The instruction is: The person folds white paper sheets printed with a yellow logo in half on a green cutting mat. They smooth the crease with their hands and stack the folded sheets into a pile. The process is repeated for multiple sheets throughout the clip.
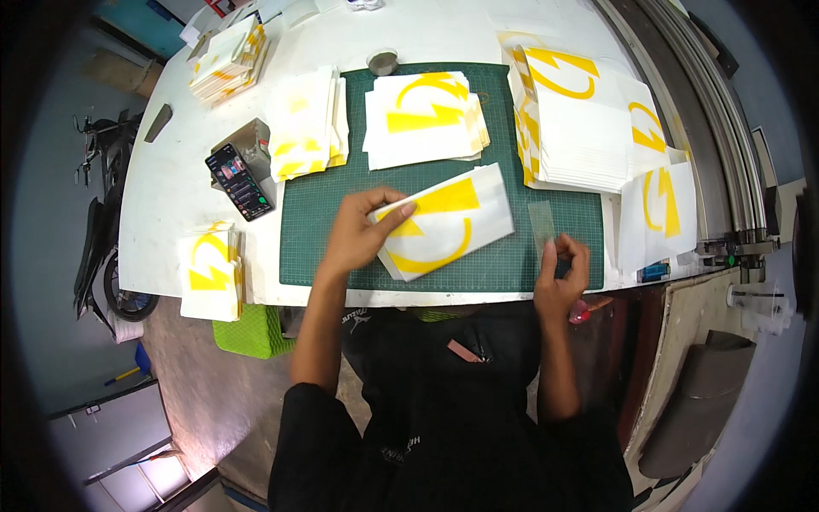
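Note:
My left hand (360,229) is closed on the left end of a folded white paper sheet (465,235) with a bold yellow print, thumb on top. The sheet is tilted over the green cutting mat (320,260). Between the thumb and fingers of my right hand (561,275), a narrow translucent strip (540,224) points up, apart from the paper; its material is hard to make out. Just beyond lies a stack of similar printed papers (418,119) on the mat.
More printed paper stacks lie at the right (580,128), left of the mat (303,119), far left (230,60) and near left (209,273). A phone (239,182) leans on a grey block. A small round container (382,61) stands at the mat's far edge. Metal rails (682,111) border the right.

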{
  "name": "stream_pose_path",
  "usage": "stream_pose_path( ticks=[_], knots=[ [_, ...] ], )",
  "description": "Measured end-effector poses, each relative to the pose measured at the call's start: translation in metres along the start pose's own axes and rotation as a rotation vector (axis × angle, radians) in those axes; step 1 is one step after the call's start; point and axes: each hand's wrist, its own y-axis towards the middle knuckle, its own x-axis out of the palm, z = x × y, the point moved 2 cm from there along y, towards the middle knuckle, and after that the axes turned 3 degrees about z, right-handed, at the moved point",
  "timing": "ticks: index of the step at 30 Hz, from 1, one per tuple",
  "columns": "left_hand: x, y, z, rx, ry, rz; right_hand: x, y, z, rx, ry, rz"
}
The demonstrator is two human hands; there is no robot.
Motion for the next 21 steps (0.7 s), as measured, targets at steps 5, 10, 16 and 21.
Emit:
stream_pose_path(
  ticks=[5,10,16,21],
  knots=[
    [0.016,-0.03,0.022,-0.041,-0.305,0.21,0.034,-0.017,-0.058,0.475,0.978,-0.444],
    [0.02,-0.047,0.028,-0.027,-0.459,0.294,0.049,-0.016,-0.099,0.463,0.899,-0.472],
    [0.002,-0.062,0.025,-0.075,-0.535,0.268,0.043,-0.005,-0.105,0.419,0.852,-0.47],
    [-0.003,-0.069,0.019,-0.015,-0.558,0.245,0.04,-0.003,-0.116,0.391,0.773,-0.544]
  ],
)
